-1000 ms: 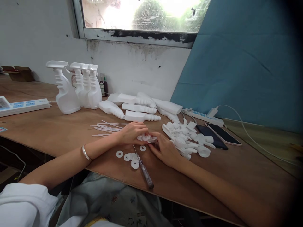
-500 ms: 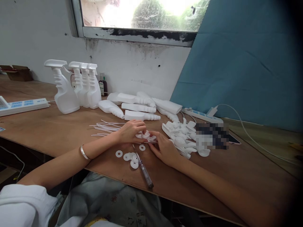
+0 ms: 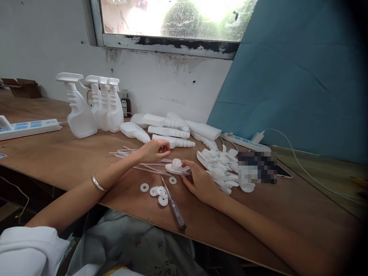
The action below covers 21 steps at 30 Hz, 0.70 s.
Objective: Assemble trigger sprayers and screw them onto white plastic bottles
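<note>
In my right hand (image 3: pixel 199 181) is a white spray trigger head (image 3: pixel 176 166), gripped by its right end, with its round collar facing up. My left hand (image 3: pixel 158 149) is up and to the left of it, apart from it, fingers curled together; whatever they might hold is hidden. Thin white dip tubes (image 3: pixel 128 153) lie under and beside my left wrist. Nearer me are several flat white washers (image 3: pixel 162 194), and a screwdriver (image 3: pixel 176 211) with a clear handle lies beside them. To the right of my right hand spreads a pile of white trigger heads (image 3: pixel 220 166).
White empty-looking bottles (image 3: pixel 169 132) lie along the back of the table. Assembled spray bottles (image 3: pixel 82 115) stand at the back left, near a small dark bottle (image 3: pixel 125 104). Power strips (image 3: pixel 34 127) sit at both sides. A phone (image 3: pixel 283 171) lies at the right.
My left hand has come off the trigger head and moved up and to the left, uncovering the collar. My right hand keeps holding the trigger head in nearly the same place.
</note>
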{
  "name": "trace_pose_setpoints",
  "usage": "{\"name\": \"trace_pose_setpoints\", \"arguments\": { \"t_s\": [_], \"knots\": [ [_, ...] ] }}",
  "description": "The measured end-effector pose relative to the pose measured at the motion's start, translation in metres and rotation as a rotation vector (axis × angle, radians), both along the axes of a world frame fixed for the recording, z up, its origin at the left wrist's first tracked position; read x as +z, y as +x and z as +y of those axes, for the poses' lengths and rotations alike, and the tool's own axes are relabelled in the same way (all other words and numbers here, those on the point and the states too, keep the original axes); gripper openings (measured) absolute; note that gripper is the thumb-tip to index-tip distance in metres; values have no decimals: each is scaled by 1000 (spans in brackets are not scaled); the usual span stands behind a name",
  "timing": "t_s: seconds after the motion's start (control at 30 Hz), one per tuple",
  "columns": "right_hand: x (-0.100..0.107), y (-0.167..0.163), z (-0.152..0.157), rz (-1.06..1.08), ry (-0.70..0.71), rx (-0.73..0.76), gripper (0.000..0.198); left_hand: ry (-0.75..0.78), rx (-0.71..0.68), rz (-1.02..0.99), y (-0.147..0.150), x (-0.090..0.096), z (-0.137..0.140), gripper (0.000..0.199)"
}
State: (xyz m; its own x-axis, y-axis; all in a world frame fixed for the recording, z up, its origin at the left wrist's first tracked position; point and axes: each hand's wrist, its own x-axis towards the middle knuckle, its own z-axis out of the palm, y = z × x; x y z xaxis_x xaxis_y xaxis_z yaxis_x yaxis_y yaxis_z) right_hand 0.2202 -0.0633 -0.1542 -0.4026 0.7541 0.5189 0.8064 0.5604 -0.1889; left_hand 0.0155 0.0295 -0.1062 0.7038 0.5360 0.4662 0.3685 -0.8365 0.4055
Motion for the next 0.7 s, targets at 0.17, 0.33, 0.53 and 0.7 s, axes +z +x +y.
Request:
{"name": "trace_pose_setpoints", "arguments": {
  "t_s": [0.17, 0.33, 0.53, 0.7],
  "knots": [
    [0, 1, 0, 2, 6, -6, 35, -267, -57, 493, -19, 16, 7, 27],
    [-1, 1, 0, 10, 2, -12, 35, -316, -37, 648, -26, 23, 10, 27],
    [0, 0, 0, 4, -7, -21, 36, -265, 70, 792, -34, 21, 19, 23],
    [0, 0, 0, 4, 3, -11, 36, -247, 66, 793, -34, 19, 22, 16]
  ]
}}
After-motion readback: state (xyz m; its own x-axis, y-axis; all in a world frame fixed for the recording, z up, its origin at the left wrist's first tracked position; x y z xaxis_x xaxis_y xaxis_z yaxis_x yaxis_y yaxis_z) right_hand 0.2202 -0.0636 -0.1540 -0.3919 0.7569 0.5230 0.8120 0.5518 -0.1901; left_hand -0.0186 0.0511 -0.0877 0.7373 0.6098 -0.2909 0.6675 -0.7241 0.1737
